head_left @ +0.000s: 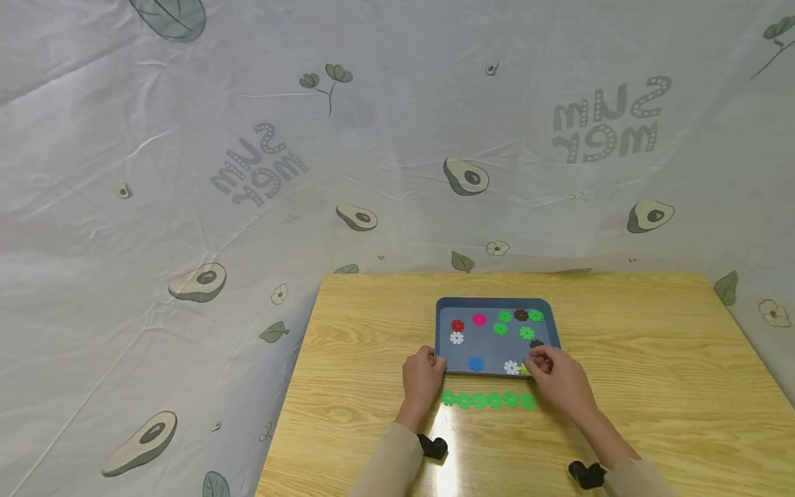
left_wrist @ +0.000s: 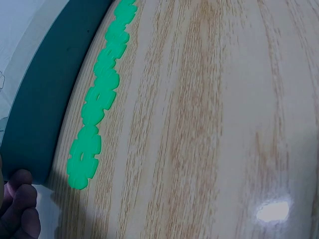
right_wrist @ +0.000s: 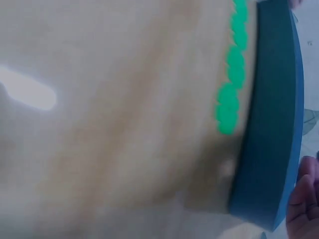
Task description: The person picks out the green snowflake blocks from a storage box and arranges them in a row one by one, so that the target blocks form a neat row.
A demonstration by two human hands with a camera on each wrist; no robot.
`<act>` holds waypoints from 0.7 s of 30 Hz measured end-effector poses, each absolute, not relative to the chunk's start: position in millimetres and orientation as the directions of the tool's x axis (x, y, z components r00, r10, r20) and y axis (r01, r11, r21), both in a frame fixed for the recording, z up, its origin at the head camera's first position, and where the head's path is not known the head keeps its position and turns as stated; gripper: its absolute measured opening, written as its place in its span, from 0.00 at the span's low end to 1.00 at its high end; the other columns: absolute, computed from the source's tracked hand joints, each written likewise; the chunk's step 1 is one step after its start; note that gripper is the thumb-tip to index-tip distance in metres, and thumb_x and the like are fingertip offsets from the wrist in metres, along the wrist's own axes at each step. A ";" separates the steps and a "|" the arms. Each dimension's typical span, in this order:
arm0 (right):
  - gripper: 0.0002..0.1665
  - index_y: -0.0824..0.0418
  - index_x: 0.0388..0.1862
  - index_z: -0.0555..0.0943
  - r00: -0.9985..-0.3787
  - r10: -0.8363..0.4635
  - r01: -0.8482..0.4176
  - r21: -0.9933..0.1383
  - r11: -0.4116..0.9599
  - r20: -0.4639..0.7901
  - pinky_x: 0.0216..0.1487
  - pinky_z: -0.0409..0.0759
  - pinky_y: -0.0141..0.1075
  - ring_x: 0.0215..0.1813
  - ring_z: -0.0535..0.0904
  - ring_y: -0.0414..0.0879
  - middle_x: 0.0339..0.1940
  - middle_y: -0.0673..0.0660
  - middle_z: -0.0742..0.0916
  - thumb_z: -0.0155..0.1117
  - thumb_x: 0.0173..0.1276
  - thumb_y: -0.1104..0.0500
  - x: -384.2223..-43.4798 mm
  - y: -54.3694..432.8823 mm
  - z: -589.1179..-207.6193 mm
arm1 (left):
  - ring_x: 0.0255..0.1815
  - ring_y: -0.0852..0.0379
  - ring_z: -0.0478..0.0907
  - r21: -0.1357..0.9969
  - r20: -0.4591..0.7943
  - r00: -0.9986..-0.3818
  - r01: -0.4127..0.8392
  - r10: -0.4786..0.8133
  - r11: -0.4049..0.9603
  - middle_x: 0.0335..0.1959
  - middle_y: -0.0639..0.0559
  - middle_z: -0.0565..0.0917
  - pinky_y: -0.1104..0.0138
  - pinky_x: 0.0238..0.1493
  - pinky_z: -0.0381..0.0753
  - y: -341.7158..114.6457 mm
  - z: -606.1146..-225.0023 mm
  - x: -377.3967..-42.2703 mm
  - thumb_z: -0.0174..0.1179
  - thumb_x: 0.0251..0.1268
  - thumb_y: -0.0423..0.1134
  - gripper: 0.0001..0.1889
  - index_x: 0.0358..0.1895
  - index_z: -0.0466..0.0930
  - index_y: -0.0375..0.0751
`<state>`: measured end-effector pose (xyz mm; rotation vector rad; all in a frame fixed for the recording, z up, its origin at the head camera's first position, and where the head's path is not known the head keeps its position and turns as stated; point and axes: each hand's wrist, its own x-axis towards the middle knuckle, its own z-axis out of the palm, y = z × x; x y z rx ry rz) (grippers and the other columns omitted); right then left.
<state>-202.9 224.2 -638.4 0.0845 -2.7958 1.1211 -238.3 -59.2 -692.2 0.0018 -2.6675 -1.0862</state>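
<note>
A blue-grey tray [head_left: 484, 351] lies on the table and holds several flower-shaped plastic discs. My left hand [head_left: 423, 376] grips the tray's front left corner, its fingers bent at the wall. Over the front right corner is my right hand [head_left: 561, 381], fingers loosely bent, thumb close to a yellow disc [head_left: 524, 370] that it partly covers. I see no disc between its fingers. Beside the yellow disc lies a white disc [head_left: 511, 368], and a dark brown disc [head_left: 537, 344] shows just above the fingers. In front of the tray runs a row of green discs [head_left: 479, 400], touching or overlapping.
Elsewhere in the tray are a blue disc [head_left: 476, 364], a red disc [head_left: 457, 325], a pink disc [head_left: 479, 319] and several green ones. The wooden table [head_left: 360, 324] meets a patterned cloth [head_left: 397, 172] behind. A black strap sits on each wrist.
</note>
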 end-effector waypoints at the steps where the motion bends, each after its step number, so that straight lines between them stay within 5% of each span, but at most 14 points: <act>1: 0.16 0.66 0.51 0.85 -0.992 -0.009 -0.095 -0.685 0.722 0.129 0.38 0.78 0.40 0.36 0.79 0.44 0.37 0.53 0.85 0.69 0.72 0.55 -209.7 223.0 -636.7 | 0.16 0.65 0.64 0.690 0.233 -0.968 0.093 -0.098 0.717 0.15 0.62 0.71 0.70 0.19 0.68 -59.5 -691.4 -238.2 0.63 0.59 0.34 0.04 0.33 0.85 0.38; 13: 0.24 0.68 0.60 0.81 -0.992 -0.122 -0.085 -0.650 0.755 -0.012 0.46 0.80 0.57 0.48 0.83 0.60 0.48 0.66 0.86 0.68 0.73 0.54 -286.4 203.3 -646.3 | 0.15 0.66 0.65 0.707 0.221 -0.969 0.082 -0.110 0.702 0.15 0.62 0.72 0.70 0.19 0.69 -61.7 -686.0 -236.3 0.64 0.59 0.33 0.03 0.34 0.85 0.37; 21: 0.26 0.71 0.60 0.80 -0.987 -0.155 -0.108 -0.580 0.807 -0.032 0.43 0.78 0.57 0.39 0.80 0.57 0.39 0.64 0.85 0.71 0.69 0.56 -306.7 194.1 -653.6 | 0.16 0.67 0.66 0.708 0.204 -0.972 0.067 -0.113 0.703 0.15 0.63 0.72 0.71 0.21 0.71 -58.7 -686.3 -235.3 0.64 0.60 0.32 0.04 0.36 0.86 0.36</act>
